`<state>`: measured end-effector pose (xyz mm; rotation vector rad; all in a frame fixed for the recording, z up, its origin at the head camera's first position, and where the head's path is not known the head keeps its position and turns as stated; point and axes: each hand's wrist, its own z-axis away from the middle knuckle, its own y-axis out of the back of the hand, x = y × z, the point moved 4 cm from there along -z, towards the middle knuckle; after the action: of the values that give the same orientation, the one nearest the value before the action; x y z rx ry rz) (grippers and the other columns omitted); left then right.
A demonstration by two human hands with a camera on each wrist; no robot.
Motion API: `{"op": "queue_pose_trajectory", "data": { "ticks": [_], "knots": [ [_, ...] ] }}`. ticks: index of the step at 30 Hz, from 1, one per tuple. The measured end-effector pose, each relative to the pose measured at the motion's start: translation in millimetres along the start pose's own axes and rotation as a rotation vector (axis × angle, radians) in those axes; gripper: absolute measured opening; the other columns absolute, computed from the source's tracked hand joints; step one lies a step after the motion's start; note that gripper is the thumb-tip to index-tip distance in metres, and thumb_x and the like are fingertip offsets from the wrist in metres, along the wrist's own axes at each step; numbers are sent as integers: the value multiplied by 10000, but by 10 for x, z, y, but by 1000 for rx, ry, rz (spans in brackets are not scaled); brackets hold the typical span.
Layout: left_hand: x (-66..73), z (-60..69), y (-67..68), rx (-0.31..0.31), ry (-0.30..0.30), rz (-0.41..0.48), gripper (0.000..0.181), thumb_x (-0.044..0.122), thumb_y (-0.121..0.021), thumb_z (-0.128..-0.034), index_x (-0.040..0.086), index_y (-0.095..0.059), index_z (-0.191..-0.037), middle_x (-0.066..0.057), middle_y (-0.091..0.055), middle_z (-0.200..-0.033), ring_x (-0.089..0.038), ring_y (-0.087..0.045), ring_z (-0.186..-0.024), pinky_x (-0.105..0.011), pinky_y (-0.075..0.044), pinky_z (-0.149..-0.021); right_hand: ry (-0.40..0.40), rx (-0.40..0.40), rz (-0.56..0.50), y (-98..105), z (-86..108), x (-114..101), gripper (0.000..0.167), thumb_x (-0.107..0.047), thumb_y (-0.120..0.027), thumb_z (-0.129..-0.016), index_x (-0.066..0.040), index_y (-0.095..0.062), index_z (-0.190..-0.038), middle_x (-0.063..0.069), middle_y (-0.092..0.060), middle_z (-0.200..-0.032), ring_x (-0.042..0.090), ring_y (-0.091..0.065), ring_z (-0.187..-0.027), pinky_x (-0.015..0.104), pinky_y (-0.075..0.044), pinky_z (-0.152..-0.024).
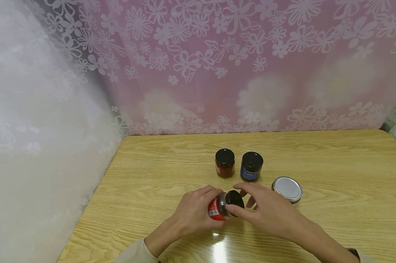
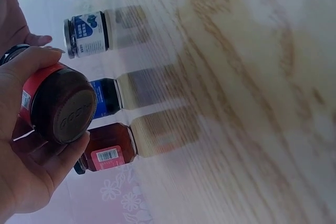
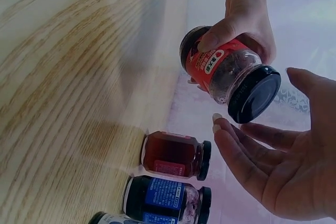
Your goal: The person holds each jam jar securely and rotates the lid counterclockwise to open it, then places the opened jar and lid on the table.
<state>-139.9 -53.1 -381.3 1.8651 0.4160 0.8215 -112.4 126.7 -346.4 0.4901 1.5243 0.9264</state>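
A glass jar with a red label [image 1: 216, 209] and a black lid [image 1: 234, 199] is tilted above the table, its lid end toward the right hand. My left hand [image 1: 195, 212] grips it round the label; in the left wrist view the jar's dark base [image 2: 73, 111] faces the camera. Around the lid my right hand [image 1: 274, 212] hovers with fingers spread. The right wrist view shows a gap between the right hand's thumb and the lid [image 3: 254, 94], with the right fingertips [image 3: 217, 121] close below it. The lid sits on the jar.
Behind the hands stand a dark red jar [image 1: 225, 168] and a blue-labelled jar [image 1: 250, 173], both black-lidded. A silver-lidded jar [image 1: 287, 188] is beyond the right hand. The wooden table [image 1: 145, 171] meets a pink floral curtain [image 1: 198, 91] at its back edge.
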Motion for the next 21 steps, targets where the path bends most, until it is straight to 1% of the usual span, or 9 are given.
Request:
{"op": "queue_pose_trajectory", "data": {
  "ticks": [3,6,12,16,21],
  "knots": [
    [-4,-2,0,-2,4,-3,553,411,-821,-665,185,-627,-1131,89,-610,-1010,3,-562,-806,-146,-459,-662,-24,-16,-9,-21,-15,-5,680,-733,-553,-778,-214,-611,-1214,-104,-587,-934,1,-546,-705,240,-448,-557],
    [-9,-5,-1,-7,2,-5,553,412,-818,-667,182,-627,-1132,89,-610,-1009,6,-560,-803,-143,-458,-657,-21,-21,-8,-37,-26,-2,636,-726,-569,-772,-230,-619,-1166,-107,-571,-889,-1,-537,-681,235,-442,-548],
    [-17,-3,-17,-28,3,-22,548,399,-814,-670,175,-626,-1133,81,-611,-996,-2,-553,-791,-150,-452,-639,50,-16,13,-48,-39,5,585,-688,-597,-786,-219,-626,-1134,-151,-568,-799,29,-542,-708,229,-442,-571],
    [-23,3,-29,-29,1,-18,541,395,-815,-667,177,-624,-1124,84,-606,-976,4,-541,-770,-138,-441,-630,97,-11,10,-47,-45,1,587,-663,-629,-782,-212,-629,-1157,-157,-574,-846,48,-548,-739,230,-458,-598],
    [-37,7,-30,-17,0,5,552,401,-820,-661,184,-622,-1129,91,-603,-978,13,-536,-764,-135,-440,-633,145,-8,5,-44,-46,-4,626,-634,-657,-780,-181,-619,-1211,-137,-596,-976,54,-554,-794,238,-470,-617]
  ]
}}
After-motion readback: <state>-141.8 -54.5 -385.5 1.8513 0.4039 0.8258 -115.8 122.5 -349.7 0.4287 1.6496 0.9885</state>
